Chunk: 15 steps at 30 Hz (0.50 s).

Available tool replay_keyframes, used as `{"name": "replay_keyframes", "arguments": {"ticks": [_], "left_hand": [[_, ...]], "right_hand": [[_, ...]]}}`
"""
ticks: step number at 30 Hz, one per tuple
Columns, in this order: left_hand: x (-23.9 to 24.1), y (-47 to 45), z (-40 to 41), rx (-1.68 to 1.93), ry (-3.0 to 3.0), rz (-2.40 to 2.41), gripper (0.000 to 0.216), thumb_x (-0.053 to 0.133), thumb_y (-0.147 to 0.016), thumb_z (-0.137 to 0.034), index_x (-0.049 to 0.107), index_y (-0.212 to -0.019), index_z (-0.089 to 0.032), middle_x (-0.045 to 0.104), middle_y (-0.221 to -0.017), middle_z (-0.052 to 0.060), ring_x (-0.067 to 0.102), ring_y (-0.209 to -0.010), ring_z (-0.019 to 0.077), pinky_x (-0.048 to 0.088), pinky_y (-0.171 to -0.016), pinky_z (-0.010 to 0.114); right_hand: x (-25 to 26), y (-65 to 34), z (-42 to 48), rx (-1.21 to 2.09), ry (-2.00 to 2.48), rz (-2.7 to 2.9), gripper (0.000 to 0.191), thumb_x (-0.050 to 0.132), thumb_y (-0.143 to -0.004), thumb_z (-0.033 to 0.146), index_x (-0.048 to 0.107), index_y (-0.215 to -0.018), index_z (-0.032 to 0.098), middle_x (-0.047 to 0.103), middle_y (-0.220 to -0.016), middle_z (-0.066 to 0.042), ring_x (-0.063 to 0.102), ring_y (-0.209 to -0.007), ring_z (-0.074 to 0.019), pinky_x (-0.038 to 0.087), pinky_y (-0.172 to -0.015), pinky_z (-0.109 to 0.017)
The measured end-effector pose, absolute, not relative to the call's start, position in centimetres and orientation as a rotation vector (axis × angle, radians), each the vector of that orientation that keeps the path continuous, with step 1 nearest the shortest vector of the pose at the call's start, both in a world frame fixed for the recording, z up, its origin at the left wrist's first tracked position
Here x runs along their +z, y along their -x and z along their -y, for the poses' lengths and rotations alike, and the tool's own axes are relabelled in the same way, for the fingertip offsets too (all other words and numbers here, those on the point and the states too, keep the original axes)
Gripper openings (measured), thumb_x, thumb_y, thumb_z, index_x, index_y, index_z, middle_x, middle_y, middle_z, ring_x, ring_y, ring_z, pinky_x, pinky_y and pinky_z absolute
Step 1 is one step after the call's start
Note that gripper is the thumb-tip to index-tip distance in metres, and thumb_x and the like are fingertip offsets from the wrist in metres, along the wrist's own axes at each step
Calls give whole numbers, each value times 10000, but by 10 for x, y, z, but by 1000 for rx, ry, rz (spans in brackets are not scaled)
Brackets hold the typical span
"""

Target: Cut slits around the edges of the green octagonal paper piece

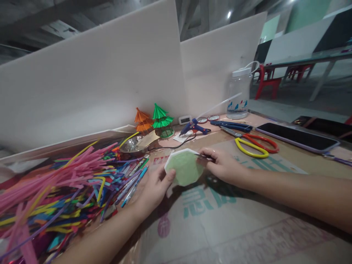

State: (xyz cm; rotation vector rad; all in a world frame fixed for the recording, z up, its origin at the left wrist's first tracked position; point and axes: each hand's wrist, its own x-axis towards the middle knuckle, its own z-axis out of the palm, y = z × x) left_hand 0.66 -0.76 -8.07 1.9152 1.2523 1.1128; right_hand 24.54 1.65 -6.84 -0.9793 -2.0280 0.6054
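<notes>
Green octagonal panel (pixel 186 169), likely light, stiff, best rim-held: my left hand (pixel 161 180) pinches it, my right hand (pixel 218 163) a dark tool (pixel 205 157).

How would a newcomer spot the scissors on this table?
Find the white-lidded clear bottle at the back right. In front of it, left of the phone, lie the scissors. Unlike anything nearby, they have one yellow handle loop, one orange-red.
</notes>
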Motion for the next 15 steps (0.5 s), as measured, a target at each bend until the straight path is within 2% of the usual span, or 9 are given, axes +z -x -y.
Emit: {"name": "replay_keyframes", "arguments": {"ticks": [3, 5, 9, 15], "left_hand": [[-71, -4, 9, 1102, -1847, -1243, 572, 475, -914, -667, 743, -947, -163, 747, -867, 74, 685, -904, 243, 563, -770, 322], [-62, -7, 12, 1134, -1772, -1281, 544, 506, -911, -642, 755, -887, -159, 740, -810, 67, 688, -824, 230, 557, -712, 310], [-45, -11, 17, 1309, -1722, -1377, 362, 669, -845, -513, 778, -877, -170, 773, -900, 65, 696, -829, 215, 551, -728, 295], [-40, -5, 11, 1260, -1803, -1335, 448, 602, -877, -573, 775, -849, -161, 779, -875, 85, 710, -875, 236, 561, -774, 316]], "right_hand": [[-69, -246, -12, 573, 935, 2085, 163, 504, -877, 268, 621, -797, 187, 596, -668, -3, 525, -607, -147, 374, -553, -248], [-70, -246, -11, 553, 910, 2138, 144, 515, -866, 251, 626, -801, 185, 599, -671, -5, 525, -606, -146, 369, -554, -247], [-71, -246, -11, 515, 897, 2168, 127, 520, -862, 225, 630, -813, 184, 601, -671, -4, 517, -604, -144, 364, -560, -246], [-71, -247, -13, 486, 915, 2169, 133, 518, -864, 221, 636, -817, 181, 615, -688, -12, 539, -619, -152, 373, -573, -250]]}}
